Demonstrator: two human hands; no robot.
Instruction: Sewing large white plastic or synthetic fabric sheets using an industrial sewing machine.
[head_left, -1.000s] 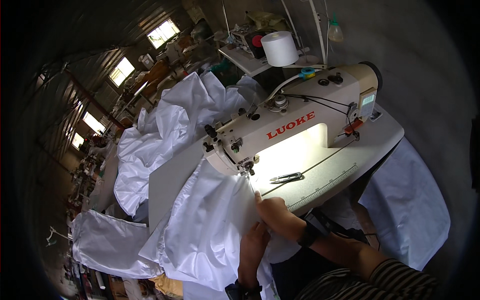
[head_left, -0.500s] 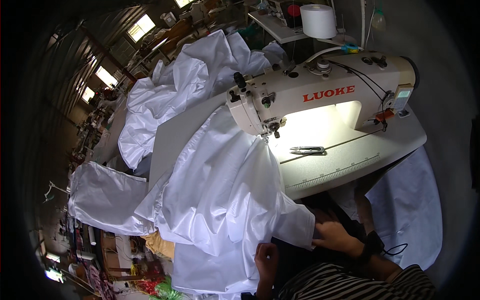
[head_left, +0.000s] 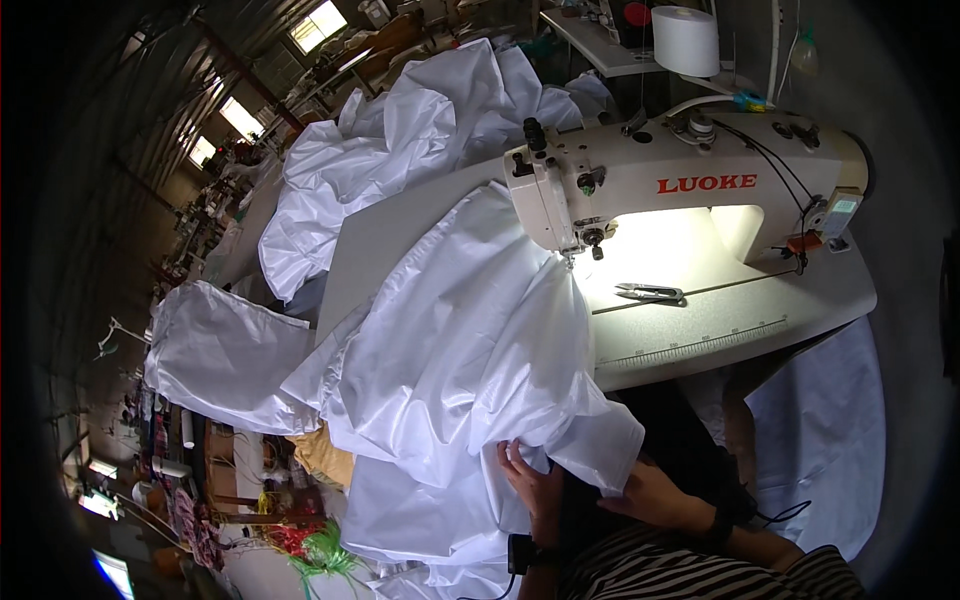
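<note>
A large sheet of white fabric (head_left: 440,350) runs in loose folds from under the needle area of the sewing machine (head_left: 690,170) down to my lap. Its near right corner droops beside my right hand (head_left: 650,495), whose fingers are closed on the edge. To the left, my left hand (head_left: 532,488) is raised against the lower folds, fingers up and slightly apart, touching the cloth without gripping it. On the lit machine bed lies a pair of thread snips (head_left: 650,293), away from both hands.
More white fabric (head_left: 370,150) is heaped behind the table, and another white piece (head_left: 225,355) hangs at the left. White cloth (head_left: 820,440) also hangs at the right below the bed (head_left: 720,350). A white thread cone (head_left: 686,42) stands at the back.
My left hand has risen from a curled position to the cloth, its fingers opening. My right hand stays at the fabric's corner. The whole view has shifted, moving the machine rightward in the picture.
</note>
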